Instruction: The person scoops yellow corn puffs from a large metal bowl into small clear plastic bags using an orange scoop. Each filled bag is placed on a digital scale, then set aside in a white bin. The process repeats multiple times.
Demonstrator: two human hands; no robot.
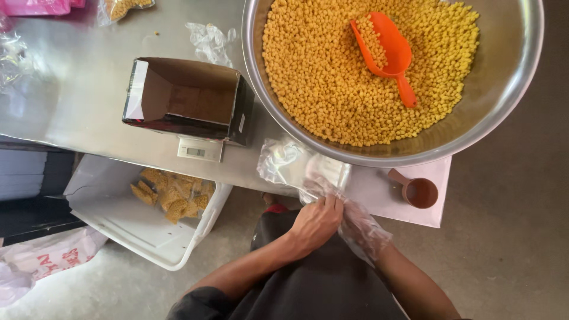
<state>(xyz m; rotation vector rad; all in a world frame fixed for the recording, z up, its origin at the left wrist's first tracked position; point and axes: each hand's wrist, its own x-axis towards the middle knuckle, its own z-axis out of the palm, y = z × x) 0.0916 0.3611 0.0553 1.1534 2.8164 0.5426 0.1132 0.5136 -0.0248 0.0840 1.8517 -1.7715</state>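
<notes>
Grey metal tabletop [77, 101], filling the upper left and centre of the frame, carries everything described except the tub below it. Large round stainless-steel bowl [510, 101], upper right, is heaped with small yellow-orange puffed snack pellets [320, 77]; an orange plastic scoop [388, 53] lies in the pellets, handle pointing toward the lower right. Open dark cardboard box [189, 98], left of centre, lies on its side on a small white digital scale [200, 149], of which only the front edge shows. White plastic tub [112, 213], lower left below the tabletop edge, holds sealed clear packets of snack [172, 192]. Small brown plastic measuring cup [418, 191] rests on a pale sheet at the tabletop's lower right corner.

Stack of thin clear plastic bags [290, 166], at the tabletop's front edge just below the bowl, is judged very light, limp and slippery, prone to clinging and tearing; the loose open edge nearest the person seems the best place to take hold.

Left hand [314, 222], bare, is nearly closed, its fingertips pinching the film at the near edge of the bags. Right hand [364, 228] is covered by a loose transparent plastic film, apparently a disposable glove or a bag being drawn over it; the film blurs the fingers, so their spread cannot be told.
</notes>
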